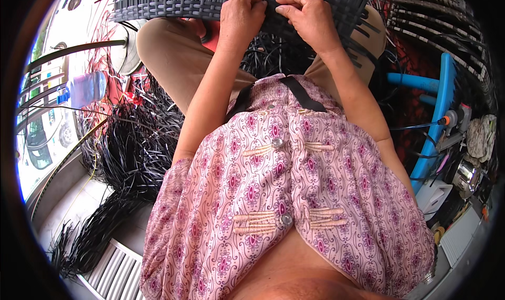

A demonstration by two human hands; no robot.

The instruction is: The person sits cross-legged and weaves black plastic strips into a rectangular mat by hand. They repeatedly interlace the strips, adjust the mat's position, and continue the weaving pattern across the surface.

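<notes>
A dark grey woven wicker panel [179,1] of flat plastic strips lies across my lap at the top of the view. My left hand [243,18] rests against its weave, closed, with thumb and fingers drawn together. A little to the right, my right hand [309,22] is closed in a pinch, thumb and forefinger meeting at the panel's surface. The two sets of fingertips are a short gap apart. Whatever strand they pinch is too small or hidden to make out. Loose black strips [265,55] lie below the panel between my knees.
A large heap of black plastic strips [137,137] spreads on the left, near a clear water jug [89,88]. A slatted white grate [114,271] lies at lower left. To the right stand a blue plastic frame [441,116], a shiny metal container [467,176] and bundled dark strips [442,23].
</notes>
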